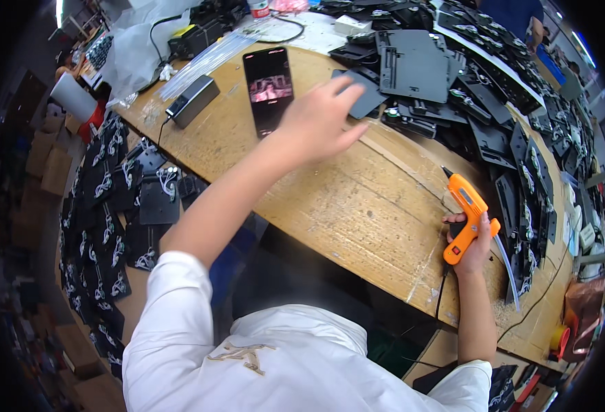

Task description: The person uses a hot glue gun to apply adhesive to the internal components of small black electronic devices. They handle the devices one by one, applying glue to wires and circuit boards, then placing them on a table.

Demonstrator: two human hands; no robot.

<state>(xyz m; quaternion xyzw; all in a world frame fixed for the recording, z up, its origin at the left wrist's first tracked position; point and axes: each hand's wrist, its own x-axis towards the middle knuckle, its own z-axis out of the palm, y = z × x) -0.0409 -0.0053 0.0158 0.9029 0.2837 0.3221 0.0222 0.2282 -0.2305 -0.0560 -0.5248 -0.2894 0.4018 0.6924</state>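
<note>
My right hand [479, 248] is wrapped round the handle of an orange hot glue gun [468, 199]. Its dark nozzle points up and left, and a pale glue stick [506, 271] sticks out of its back end. Over the bench, my left hand [319, 123] reaches forward with its fingers spread, slightly blurred, and I see nothing in it. The fingertips are close to a flat dark grey plate [367, 93]; whether they touch it I cannot tell. Left of that hand stands a phone [268, 86] with its screen lit.
Black plastic panels [415, 65] are heaped at the back and right of the wooden bench [343, 206]. A black box [192, 101] with a cable sits at the left. More panels with white wires [100, 192] lie beyond the left edge. Another person [522, 17] is at the far right.
</note>
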